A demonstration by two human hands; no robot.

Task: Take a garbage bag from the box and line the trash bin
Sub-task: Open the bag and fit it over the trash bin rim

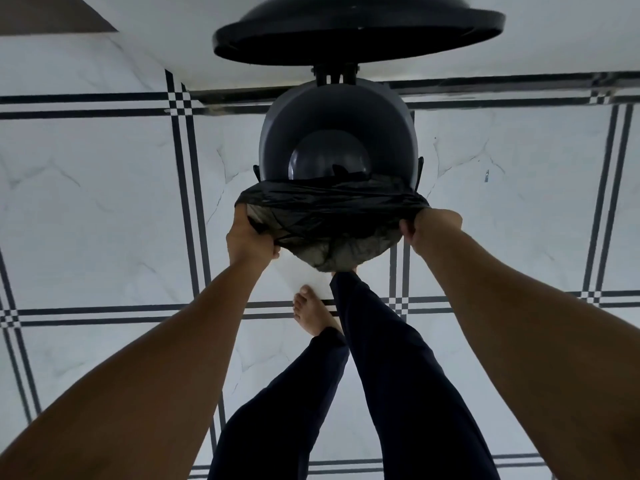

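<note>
Both bare forearms reach forward and down from the lower corners of the view, converging on the near edge of the trash bin [337,133]. The left hand [250,239] is closed on the garbage bag [332,216], fingers curled under the black film and knuckles turned outward, wrist roughly in line with the forearm. The right hand [433,226] is likewise clenched on the bag's opposite side, formed into a fist with the film bunched inside it.

Between the two hands the bag is pulled into a taut band across the near rim of the bin; below that band, loose film hangs in a rounded pouch outside the bin wall. The far part of the rim, beyond the hands, is uncovered, and the grey interior and round bottom show.

Beyond the bin, its black lid [356,32] stands raised on the rear hinge.

Below the hands, a bare foot [313,311] rests on the tiled floor [104,188]; the other leg [391,358], in dark trousers, extends under the hanging film towards the bin's base.
</note>
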